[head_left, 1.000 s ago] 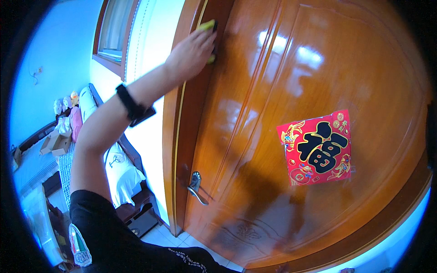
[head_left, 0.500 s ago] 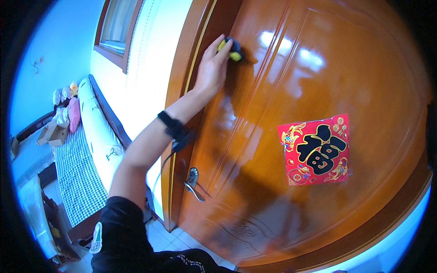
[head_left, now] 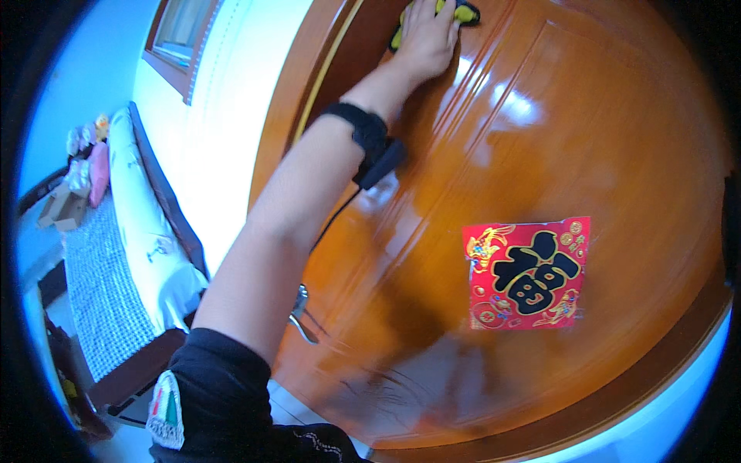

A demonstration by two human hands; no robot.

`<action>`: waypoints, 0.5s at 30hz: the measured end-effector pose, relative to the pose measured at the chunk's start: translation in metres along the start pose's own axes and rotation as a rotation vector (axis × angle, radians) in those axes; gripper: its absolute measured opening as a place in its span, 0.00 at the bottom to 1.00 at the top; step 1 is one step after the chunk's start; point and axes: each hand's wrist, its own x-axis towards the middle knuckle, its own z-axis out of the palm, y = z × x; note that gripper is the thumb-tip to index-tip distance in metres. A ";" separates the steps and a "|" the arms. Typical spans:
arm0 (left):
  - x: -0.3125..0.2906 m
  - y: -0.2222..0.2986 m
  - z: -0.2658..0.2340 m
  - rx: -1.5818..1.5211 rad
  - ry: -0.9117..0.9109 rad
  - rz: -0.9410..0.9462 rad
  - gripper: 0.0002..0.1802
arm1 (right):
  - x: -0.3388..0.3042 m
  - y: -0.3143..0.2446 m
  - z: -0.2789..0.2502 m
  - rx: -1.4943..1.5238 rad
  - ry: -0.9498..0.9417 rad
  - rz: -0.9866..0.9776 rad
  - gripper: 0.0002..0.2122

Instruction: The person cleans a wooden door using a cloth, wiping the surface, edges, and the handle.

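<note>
My left hand [head_left: 430, 38] reaches up to the top of the brown wooden door [head_left: 610, 147], its arm rising from the lower left. Under its fingers is a yellow and black cloth [head_left: 465, 13], held flat against the glossy wood near the door's upper left part. Part of the cloth is covered by the hand. A black strap with a small device [head_left: 378, 158] and a cable sits on my left wrist. My right hand does not show.
A red square paper decoration [head_left: 526, 273] is stuck on the door's middle. The metal door handle [head_left: 302, 315] lies beside my forearm. To the left stand a long seat with a checked cover [head_left: 108, 285], a cardboard box [head_left: 65, 207] and plush toys.
My left hand has moved up and to the right across the door with the cloth. The view has shifted a little, so the handle and the seat sit farther left.
</note>
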 end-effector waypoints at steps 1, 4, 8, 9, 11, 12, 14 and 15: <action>0.009 -0.002 0.002 -0.029 0.005 0.025 0.25 | 0.002 0.011 -0.004 -0.006 0.019 -0.020 0.16; 0.020 -0.008 0.014 -0.039 -0.005 0.035 0.25 | 0.007 0.024 0.006 0.013 0.027 -0.103 0.17; -0.009 0.006 -0.005 -0.149 -0.039 0.069 0.25 | 0.010 0.012 0.015 -0.070 0.012 -0.177 0.18; -0.023 0.012 -0.016 -0.133 -0.031 0.046 0.26 | 0.014 0.014 0.021 -0.066 0.016 -0.177 0.17; -0.056 0.019 -0.040 -0.137 -0.076 0.024 0.30 | 0.023 0.018 0.036 -0.060 0.016 -0.178 0.15; -0.078 0.024 -0.053 -0.142 -0.147 -0.003 0.32 | 0.028 0.019 0.043 -0.018 0.002 -0.198 0.15; -0.137 0.025 -0.067 -0.065 -0.251 -0.036 0.38 | 0.040 0.023 0.061 0.063 -0.033 -0.239 0.15; -0.168 0.035 -0.080 -0.090 -0.335 -0.069 0.38 | 0.046 0.025 0.072 0.108 -0.041 -0.253 0.16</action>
